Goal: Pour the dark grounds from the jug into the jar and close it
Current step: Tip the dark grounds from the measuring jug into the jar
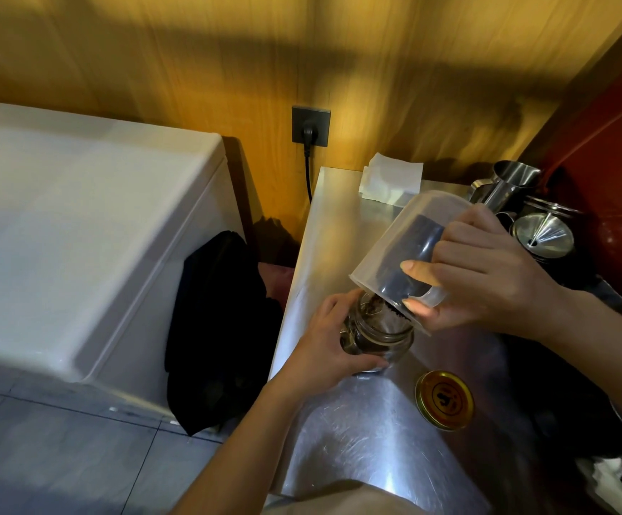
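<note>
You are standing at a stainless steel tabletop (pixel 376 421), looking down at both of your hands. Your right hand (pixel 487 276) is gripping a clear plastic jug (pixel 387 247) by its handle, fingers wrapped around it, and is holding the jug tipped steeply so that its rim is pointing down and to the left. Dark grounds (pixel 406 254) are lying along the lower inside wall of the jug and spilling from its lip into the open mouth of a glass jar (pixel 376 336). The jar is standing upright near the left edge of the tabletop, already partly filled with grounds. Your left hand (pixel 324 340) is curled around the jar's left side, holding it steady, with the fingertips reaching under toward its base. The jug's lip is sitting right at the jar's mouth.

The jar's gold metal lid (pixel 444 399) is lying flat on the tabletop, just to the right of the jar and nearer to you, apart from both hands. At the far right corner of the tabletop, steel pitchers (pixel 506 187) and a metal funnel (pixel 543 236) are crowding together. A folded white cloth (pixel 391 180) is resting at the far edge. Left of the tabletop, a black bag (pixel 220 328) is leaning against a white chest appliance (pixel 79 236).
</note>
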`<act>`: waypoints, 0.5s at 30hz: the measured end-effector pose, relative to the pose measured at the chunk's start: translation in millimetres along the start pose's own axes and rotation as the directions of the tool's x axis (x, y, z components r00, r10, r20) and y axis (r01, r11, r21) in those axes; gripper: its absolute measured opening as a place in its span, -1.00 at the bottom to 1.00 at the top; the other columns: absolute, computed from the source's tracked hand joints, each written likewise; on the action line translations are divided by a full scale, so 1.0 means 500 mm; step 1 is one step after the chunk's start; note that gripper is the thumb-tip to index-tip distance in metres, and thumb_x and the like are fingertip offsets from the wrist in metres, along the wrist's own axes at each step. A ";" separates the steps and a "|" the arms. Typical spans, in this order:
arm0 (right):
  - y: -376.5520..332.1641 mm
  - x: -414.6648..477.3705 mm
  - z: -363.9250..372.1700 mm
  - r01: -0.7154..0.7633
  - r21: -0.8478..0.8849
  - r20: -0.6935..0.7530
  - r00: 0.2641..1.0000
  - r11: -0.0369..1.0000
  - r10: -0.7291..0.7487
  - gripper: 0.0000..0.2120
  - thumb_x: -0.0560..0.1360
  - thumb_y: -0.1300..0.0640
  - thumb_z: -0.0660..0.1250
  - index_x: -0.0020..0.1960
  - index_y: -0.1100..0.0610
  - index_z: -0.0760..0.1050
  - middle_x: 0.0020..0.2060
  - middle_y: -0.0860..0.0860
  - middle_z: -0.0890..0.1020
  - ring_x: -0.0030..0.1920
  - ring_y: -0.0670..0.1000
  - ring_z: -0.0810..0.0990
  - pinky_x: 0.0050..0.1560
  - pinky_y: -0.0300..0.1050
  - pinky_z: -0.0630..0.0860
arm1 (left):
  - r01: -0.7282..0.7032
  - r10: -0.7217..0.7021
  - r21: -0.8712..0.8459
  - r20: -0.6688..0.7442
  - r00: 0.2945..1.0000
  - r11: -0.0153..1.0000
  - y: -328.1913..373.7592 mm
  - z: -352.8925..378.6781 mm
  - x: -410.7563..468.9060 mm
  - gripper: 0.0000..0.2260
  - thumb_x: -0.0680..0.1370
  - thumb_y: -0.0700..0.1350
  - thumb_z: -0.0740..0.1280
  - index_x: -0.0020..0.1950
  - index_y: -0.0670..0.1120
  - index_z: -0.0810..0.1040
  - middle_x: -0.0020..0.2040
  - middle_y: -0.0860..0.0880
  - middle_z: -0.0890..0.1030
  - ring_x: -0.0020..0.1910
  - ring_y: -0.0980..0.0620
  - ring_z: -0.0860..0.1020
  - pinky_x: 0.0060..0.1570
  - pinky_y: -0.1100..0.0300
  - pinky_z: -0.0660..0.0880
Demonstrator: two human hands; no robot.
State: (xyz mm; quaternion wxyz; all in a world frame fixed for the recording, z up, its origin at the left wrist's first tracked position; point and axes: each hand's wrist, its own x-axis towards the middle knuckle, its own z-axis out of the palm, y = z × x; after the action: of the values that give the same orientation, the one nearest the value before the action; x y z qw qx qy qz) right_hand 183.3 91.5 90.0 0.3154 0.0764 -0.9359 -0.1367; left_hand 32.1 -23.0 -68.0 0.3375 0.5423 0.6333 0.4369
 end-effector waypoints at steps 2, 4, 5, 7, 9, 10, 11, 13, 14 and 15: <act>-0.002 -0.001 0.000 0.006 -0.010 -0.001 1.000 1.000 -0.006 -0.77 0.44 0.15 0.36 -0.26 0.31 0.60 -0.46 0.10 0.55 -0.41 0.09 0.49 -0.19 -0.02 0.36 | -0.001 0.001 0.003 0.000 1.000 1.000 -0.001 0.000 0.000 -0.25 0.21 0.25 0.50 0.32 0.25 0.26 0.19 0.20 0.34 0.24 0.16 0.36 0.21 0.29 0.35; -0.003 -0.003 0.001 -0.004 -0.012 -0.008 1.000 1.000 0.004 -0.78 0.43 0.15 0.37 -0.25 0.31 0.61 -0.46 0.10 0.54 -0.37 0.07 0.44 -0.20 -0.02 0.35 | 0.006 -0.006 0.004 0.003 1.000 1.000 -0.001 0.000 0.001 -0.24 0.20 0.25 0.50 0.33 0.28 0.24 0.19 0.23 0.32 0.24 0.18 0.36 0.20 0.32 0.34; -0.002 -0.004 0.001 -0.009 -0.006 -0.009 1.000 1.000 0.009 -0.78 0.44 0.15 0.37 -0.25 0.32 0.61 -0.47 0.10 0.54 -0.37 0.07 0.43 -0.20 -0.03 0.35 | 0.009 -0.009 0.005 0.004 1.000 1.000 0.000 0.000 0.001 -0.23 0.20 0.24 0.50 0.33 0.29 0.23 0.19 0.26 0.31 0.24 0.18 0.35 0.21 0.32 0.34; 0.000 -0.006 -0.001 -0.006 0.000 -0.003 1.000 1.000 0.006 -0.75 0.45 0.13 0.36 -0.24 0.32 0.61 -0.47 0.10 0.53 -0.40 0.09 0.44 -0.20 -0.04 0.34 | 0.012 -0.012 0.009 0.005 1.000 1.000 0.000 0.000 0.000 -0.22 0.20 0.24 0.50 0.34 0.28 0.23 0.19 0.24 0.32 0.24 0.18 0.35 0.23 0.28 0.35; -0.002 -0.006 0.000 -0.001 -0.005 -0.003 1.000 1.000 0.001 -0.75 0.46 0.12 0.35 -0.23 0.32 0.61 -0.46 0.10 0.54 -0.37 0.08 0.43 -0.20 -0.03 0.34 | 0.016 -0.016 0.004 0.004 1.000 1.000 0.000 0.000 0.000 -0.22 0.20 0.24 0.51 0.35 0.24 0.25 0.20 0.17 0.33 0.25 0.16 0.36 0.25 0.22 0.38; -0.002 -0.006 0.001 -0.002 -0.002 -0.005 1.000 1.000 0.002 -0.75 0.46 0.13 0.35 -0.24 0.32 0.61 -0.46 0.10 0.54 -0.34 0.07 0.41 -0.20 -0.03 0.34 | 0.017 -0.017 0.001 0.006 1.000 1.000 0.001 0.000 0.000 -0.21 0.20 0.24 0.50 0.35 0.23 0.25 0.22 0.16 0.33 0.25 0.15 0.36 0.26 0.21 0.38; -0.002 -0.004 0.001 -0.001 0.007 -0.004 1.000 1.000 0.002 -0.76 0.45 0.14 0.35 -0.24 0.33 0.61 -0.46 0.11 0.54 -0.33 0.06 0.38 -0.20 -0.02 0.34 | 0.017 -0.017 0.001 0.007 1.000 1.000 0.002 0.000 -0.001 -0.22 0.20 0.24 0.50 0.35 0.22 0.25 0.22 0.14 0.33 0.25 0.13 0.36 0.26 0.20 0.38; 0.000 -0.001 0.000 0.010 0.020 0.009 1.000 1.000 -0.011 -0.76 0.44 0.14 0.35 -0.24 0.32 0.60 -0.46 0.11 0.54 -0.34 0.07 0.40 -0.20 -0.02 0.34 | 0.015 -0.015 0.005 0.007 1.000 1.000 0.006 -0.001 -0.001 -0.22 0.21 0.23 0.50 0.35 0.22 0.25 0.22 0.13 0.34 0.26 0.12 0.36 0.27 0.17 0.38; 0.001 0.000 -0.001 0.016 0.021 0.014 1.000 1.000 -0.017 -0.76 0.45 0.14 0.36 -0.25 0.32 0.60 -0.45 0.10 0.54 -0.37 0.09 0.43 -0.20 -0.02 0.35 | 0.014 -0.014 0.007 0.007 1.000 1.000 0.006 -0.001 -0.002 -0.22 0.21 0.22 0.50 0.36 0.21 0.25 0.22 0.12 0.34 0.26 0.11 0.36 0.27 0.15 0.38; 0.001 0.000 -0.001 0.019 0.018 0.016 1.000 1.000 -0.020 -0.76 0.45 0.14 0.36 -0.25 0.32 0.60 -0.46 0.10 0.54 -0.40 0.09 0.45 -0.20 -0.01 0.35 | 0.015 -0.015 0.007 0.008 1.000 1.000 0.007 -0.001 -0.003 -0.22 0.22 0.21 0.51 0.36 0.20 0.25 0.22 0.11 0.34 0.26 0.10 0.35 0.28 0.13 0.38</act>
State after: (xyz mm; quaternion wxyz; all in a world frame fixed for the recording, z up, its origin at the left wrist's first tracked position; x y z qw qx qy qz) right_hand 183.4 91.9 90.7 0.3056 0.0872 -0.9389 -0.1320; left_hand 33.3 -24.3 -64.7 0.3414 0.5405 0.6373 0.4303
